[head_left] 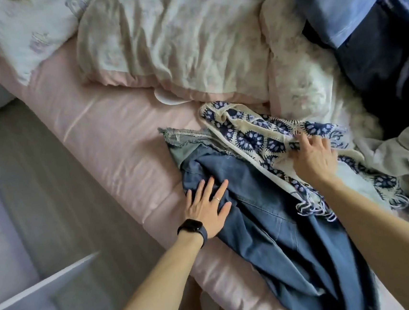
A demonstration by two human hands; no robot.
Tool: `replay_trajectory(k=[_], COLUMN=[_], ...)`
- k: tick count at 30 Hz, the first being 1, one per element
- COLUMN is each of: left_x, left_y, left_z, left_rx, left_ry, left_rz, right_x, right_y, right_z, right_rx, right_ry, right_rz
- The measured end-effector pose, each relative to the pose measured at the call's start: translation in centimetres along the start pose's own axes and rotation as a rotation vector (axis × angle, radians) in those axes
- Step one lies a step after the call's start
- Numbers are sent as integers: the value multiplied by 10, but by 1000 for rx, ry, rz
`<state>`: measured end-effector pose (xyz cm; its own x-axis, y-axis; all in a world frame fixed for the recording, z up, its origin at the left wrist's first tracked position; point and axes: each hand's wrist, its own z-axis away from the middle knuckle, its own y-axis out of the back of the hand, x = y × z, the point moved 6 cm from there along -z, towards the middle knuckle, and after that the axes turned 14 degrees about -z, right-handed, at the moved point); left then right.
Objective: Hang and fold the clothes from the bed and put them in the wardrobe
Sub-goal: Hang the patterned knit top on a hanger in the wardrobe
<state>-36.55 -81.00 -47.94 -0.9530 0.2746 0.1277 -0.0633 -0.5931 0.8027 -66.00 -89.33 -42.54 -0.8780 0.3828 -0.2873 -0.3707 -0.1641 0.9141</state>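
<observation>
A pink-sheeted bed [112,138] fills the view, with a crumpled pale duvet [175,45] along its far side and dark clothes [375,51] heaped at the right. A blue denim garment [266,211] lies spread near the bed's front edge, partly under a blue-and-cream patterned top [254,137]. The left hand [209,206] presses flat on the denim, fingers straight. The right hand [315,159] curls its fingertips into the patterned top, apparently gripping it; blur hides how firmly. A black watch [191,227] sits on the left wrist.
</observation>
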Motion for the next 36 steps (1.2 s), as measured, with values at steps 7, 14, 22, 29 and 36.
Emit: replay_trajectory(k=[7,14,22,29,36], left_x=[-2,6,-40,-106,-154], left_y=[37,188,269,301,307], left_z=[24,102,216,357,518], left_rx=[-224,-126,195,427,508], left_ry=[88,208,260,251,310], left_rz=[301,1008,1154,1049,717], right_x=[-39,-126,-228,-291,-411], right_y=[34,135,187,193,236], right_z=[81,175,259,331,378], right_rx=[84,112,-54,-625,-553], right_ry=[210,439,590,774,1080], right_rz=[-249,-544,-829,-767,-771])
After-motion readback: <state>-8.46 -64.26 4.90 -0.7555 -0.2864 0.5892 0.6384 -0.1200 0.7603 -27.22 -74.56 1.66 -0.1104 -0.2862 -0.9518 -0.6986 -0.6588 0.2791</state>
